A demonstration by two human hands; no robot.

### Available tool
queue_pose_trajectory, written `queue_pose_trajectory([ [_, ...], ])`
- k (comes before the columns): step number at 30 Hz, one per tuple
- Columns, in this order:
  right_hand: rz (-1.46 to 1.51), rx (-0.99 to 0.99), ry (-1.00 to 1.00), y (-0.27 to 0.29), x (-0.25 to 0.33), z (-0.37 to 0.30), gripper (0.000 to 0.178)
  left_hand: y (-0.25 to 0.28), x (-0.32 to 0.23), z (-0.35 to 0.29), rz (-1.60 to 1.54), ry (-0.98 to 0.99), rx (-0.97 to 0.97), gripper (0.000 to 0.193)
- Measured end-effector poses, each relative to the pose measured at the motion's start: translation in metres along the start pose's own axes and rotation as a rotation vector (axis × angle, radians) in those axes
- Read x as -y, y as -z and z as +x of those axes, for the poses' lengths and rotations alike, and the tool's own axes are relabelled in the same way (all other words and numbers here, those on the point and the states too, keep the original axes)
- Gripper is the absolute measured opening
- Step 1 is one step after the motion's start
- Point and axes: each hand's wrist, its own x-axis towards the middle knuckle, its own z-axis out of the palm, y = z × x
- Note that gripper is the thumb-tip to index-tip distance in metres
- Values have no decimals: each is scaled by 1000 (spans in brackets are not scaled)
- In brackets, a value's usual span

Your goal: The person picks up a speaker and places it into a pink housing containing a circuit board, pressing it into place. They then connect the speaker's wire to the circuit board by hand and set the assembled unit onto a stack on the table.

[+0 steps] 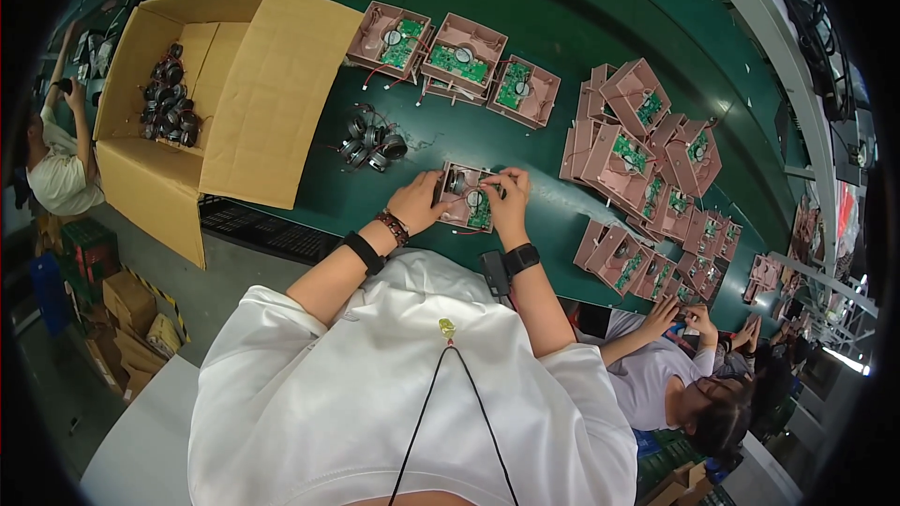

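A pinkish-brown plastic housing (pixel 457 217) lies in front of me on the green workbench, holding a green circuit board (pixel 482 215) and a dark round speaker (pixel 457 182). My left hand (pixel 419 203) grips the housing along its left side. On the right, my right hand (pixel 509 208) bends its fingers together over the inside, close to the speaker; what they pinch is too small to make out. A small heap of black round speakers with wires (pixel 373 142) sits just to the left, beyond my left hand.
An open cardboard box (pixel 272 103) with more speakers stands at the left. Housings with circuit boards (pixel 462 52) line the far side. Stacked housings (pixel 623 155) fill the right, where a co-worker (pixel 670 375) handles parts. Another person (pixel 61 164) is at the far left.
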Motion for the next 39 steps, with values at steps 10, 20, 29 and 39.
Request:
queue_pose_trajectory([
  [10,-167,-27,93,5,16,2,12,5,-4,1,-51,41,51,54],
  [20,-534,122,285,12,39,22,10,7,-2,4,-99,38,101,53],
  [29,-410,172,94,15,25,8,20,2,-10,11,38,116,133,53],
  [39,-385,30,211,71,46,-38,48,-40,-40,31,-605,-164,372,62],
])
